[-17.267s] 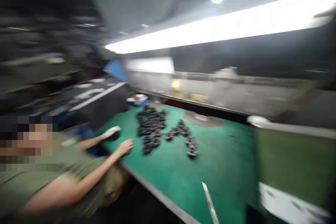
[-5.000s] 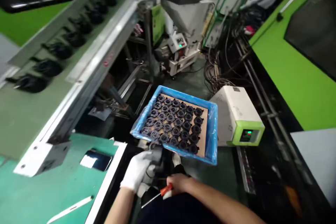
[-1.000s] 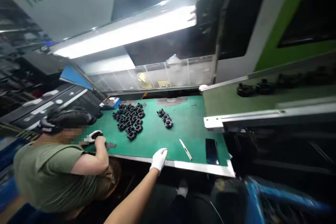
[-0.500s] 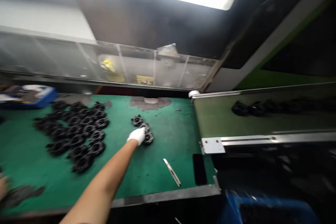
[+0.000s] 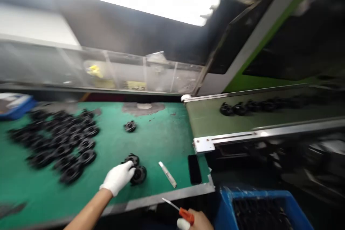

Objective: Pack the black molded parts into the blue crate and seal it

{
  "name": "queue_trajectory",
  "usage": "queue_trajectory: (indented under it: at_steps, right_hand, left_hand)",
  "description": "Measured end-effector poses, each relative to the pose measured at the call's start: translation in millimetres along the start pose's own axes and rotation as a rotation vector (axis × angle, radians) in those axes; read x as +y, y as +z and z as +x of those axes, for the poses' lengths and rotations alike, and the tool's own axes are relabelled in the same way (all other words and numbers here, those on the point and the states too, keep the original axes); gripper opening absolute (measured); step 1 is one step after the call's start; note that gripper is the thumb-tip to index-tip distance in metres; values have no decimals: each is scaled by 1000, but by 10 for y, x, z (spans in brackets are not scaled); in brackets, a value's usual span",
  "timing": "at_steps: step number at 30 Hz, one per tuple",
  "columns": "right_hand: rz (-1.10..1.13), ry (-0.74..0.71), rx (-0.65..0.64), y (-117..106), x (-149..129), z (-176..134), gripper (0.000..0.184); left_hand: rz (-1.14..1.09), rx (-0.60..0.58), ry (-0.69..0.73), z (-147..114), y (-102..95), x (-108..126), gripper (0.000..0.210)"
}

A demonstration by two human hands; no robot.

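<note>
Left hand [image 5: 118,178], white-gloved, curled over a pair of black round parts [image 5: 136,170] near the front edge of the green table [image 5: 159,140]; fingers closed against the nearer part, pair lying just right of the palm, touching each other. Right hand [image 5: 198,221], bare, low at the frame's bottom edge, pinched on an orange-handled tool [image 5: 180,212], well apart from the parts. Also present: single black part [image 5: 130,126] further back, large cluster of black parts [image 5: 58,140] to the left, white blade-like strip [image 5: 167,174] just right of the pair, blue bin [image 5: 258,210], conveyor [image 5: 215,120] bearing more parts.

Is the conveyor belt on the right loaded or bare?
Loaded: a row of black round parts sits on the conveyor belt, trailing off to the right into blur.
</note>
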State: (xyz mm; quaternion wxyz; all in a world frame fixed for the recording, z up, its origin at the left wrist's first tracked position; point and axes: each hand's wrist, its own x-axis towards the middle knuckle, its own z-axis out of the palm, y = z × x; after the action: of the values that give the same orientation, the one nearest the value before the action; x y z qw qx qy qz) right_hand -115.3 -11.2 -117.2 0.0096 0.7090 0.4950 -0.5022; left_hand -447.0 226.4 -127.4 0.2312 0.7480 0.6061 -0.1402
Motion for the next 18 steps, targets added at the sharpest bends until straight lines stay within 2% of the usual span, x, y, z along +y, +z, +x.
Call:
queue_trajectory:
  at_steps: [3, 5, 9, 12, 14, 16, 18]
  right_hand:
    - [-235, -127, -127, 83, -76, -34, 43]
    - [-389, -234, -219, 159, -120, -36, 53]
    - [-701, -420, -386, 414, -126, -103, 64]
    - [-885, -517, -476, 621, 33, -262, 60]
    - [-972, -555, -524, 725, 160, -364, 58]
    - [-1035, -576, -551, 809, 228, -434, 59]
    - [-1074, -594, -546, 901, 198, -480, 60]
  left_hand:
    - [-43, -93, -110, -1108, 728, -33, 32]
    - [-101, -152, -241, -1769, 1247, 3, 32]
    - [-242, -217, -492, -2831, 2212, 229, 33]
    - [-336, -226, -591, -3452, 2807, 554, 34]
    - [-389, -217, -620, -3789, 3112, 785, 34]
    - [-440, -197, -628, -4063, 3326, 974, 34]
    - [-490, -168, -623, -4271, 3455, 1105, 34]
